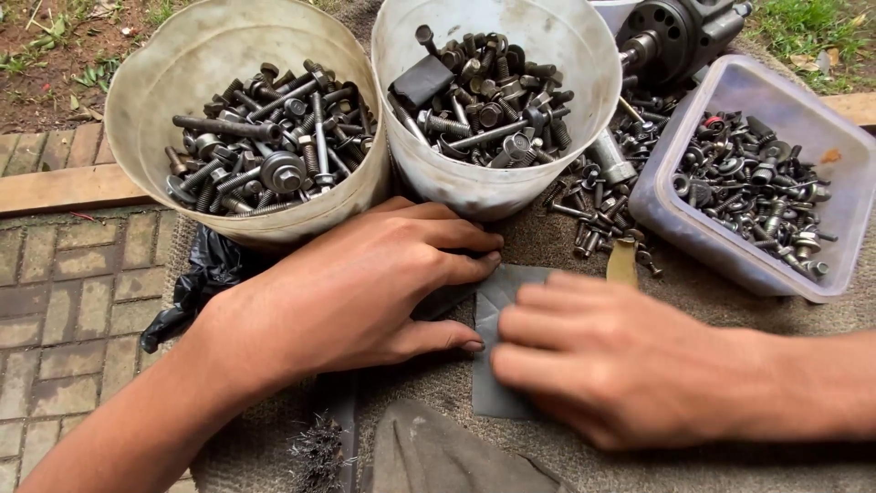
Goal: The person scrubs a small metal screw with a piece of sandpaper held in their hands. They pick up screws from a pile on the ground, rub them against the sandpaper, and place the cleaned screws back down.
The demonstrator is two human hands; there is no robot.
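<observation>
Just in front of the middle tub (497, 173), on the brownish mat (730, 456), a dark grey sheet (497, 383), prob. sandpaper or thin rubber, is lying flat w/ both hands pressing on it. The sheet is looking creased along one line nearer the tub, so some folding or flattening seems begun; no tear or separate piece is showing, and the rest of the sheet is lying unfolded, so I'd judge the work is at an early stage.

Left hand (356, 292) is resting palm down on the sheet's left edge, fingers (456, 265) stretched out and slightly spread, not curled round anything, just pinning the edge. Right hand (611, 365) is lying across the sheet's right part, fingers bent loosely, knuckles up, tips pressing down; not gripping as far as I can tell.

Left of the middle tub a second tub (246, 119) is holding bolts; to its right a clear tray (693, 228) of small hardware, w/ loose bolts (593, 201) between them.
</observation>
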